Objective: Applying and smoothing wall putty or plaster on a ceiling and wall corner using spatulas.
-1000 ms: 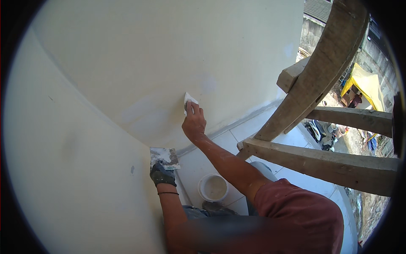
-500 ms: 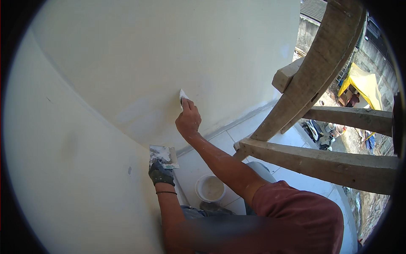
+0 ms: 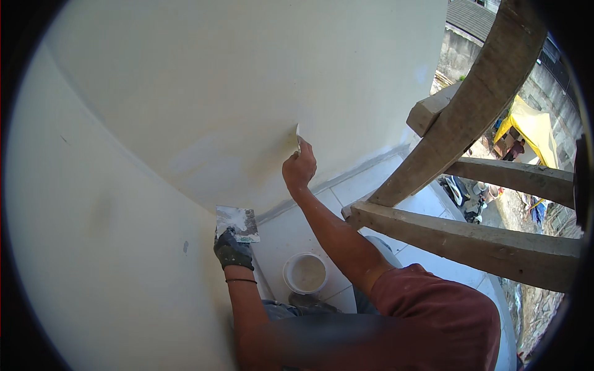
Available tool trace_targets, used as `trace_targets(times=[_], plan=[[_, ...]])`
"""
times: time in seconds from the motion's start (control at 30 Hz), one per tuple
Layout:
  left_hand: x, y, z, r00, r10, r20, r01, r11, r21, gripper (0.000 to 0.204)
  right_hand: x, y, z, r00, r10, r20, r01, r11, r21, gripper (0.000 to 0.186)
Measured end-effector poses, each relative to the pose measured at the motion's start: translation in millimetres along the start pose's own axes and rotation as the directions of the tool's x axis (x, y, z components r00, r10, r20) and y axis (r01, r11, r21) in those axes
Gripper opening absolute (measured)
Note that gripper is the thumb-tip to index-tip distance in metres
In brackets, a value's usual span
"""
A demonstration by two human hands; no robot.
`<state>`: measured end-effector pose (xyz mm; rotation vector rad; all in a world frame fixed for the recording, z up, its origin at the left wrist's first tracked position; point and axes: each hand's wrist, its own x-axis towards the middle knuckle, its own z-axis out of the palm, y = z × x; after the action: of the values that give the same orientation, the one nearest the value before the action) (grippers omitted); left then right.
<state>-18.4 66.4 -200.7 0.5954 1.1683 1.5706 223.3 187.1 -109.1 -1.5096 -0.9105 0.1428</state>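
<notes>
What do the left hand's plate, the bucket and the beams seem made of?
Plate: perhaps metal, thin and flat; white smears partly hide its finish. Bucket: likely plastic, by its smooth white rim. Beams: apparently unpainted wood, by their brown, streaked faces.

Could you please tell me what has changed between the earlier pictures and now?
The right hand has moved to the right along the wall, and its scraper now shows more edge-on. Nothing was taken hold of or let go. The gloved left hand still holds the paste-smeared square plate; the bucket stayed on the floor.
</notes>
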Motion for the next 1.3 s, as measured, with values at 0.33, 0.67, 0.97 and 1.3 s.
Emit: trace_targets(times=[0.33, 0.67, 0.97, 1.3], plan=[[-12.4, 11.6, -16.4, 0.99, -0.016, -0.142, -0.003, 0.991, -0.133, 0.042, -74.3, -31.5, -37.3, 0.801, 0.22, 0.557, -0.418, 0.872, 0.256, 0.041], [-24.9, 27.9, 14.4, 0.825, 0.3, 0.479, -0.556, 0.588, 0.588, 0.04, -91.8, -8.0, -104.0, 0.287, 0.493, 0.821, -0.86, 0.51, -0.005, 0.024], [-53.1, 63.4, 75.3, 0.901, -0.164, 0.403, 0.255, 0.949, -0.184, 0.039, -32.0, -5.0, -107.0, 0.392, 0.475, 0.788, -0.837, 0.539, 0.091, 0.023], [-68.7, 96.5, 65.5, 0.838, -0.016, 0.545, 0.179, 0.952, -0.247, 0.037, -13.8, -18.8, -82.3, 0.316, 0.489, 0.813, -0.937, 0.294, 0.188, 0.018]])
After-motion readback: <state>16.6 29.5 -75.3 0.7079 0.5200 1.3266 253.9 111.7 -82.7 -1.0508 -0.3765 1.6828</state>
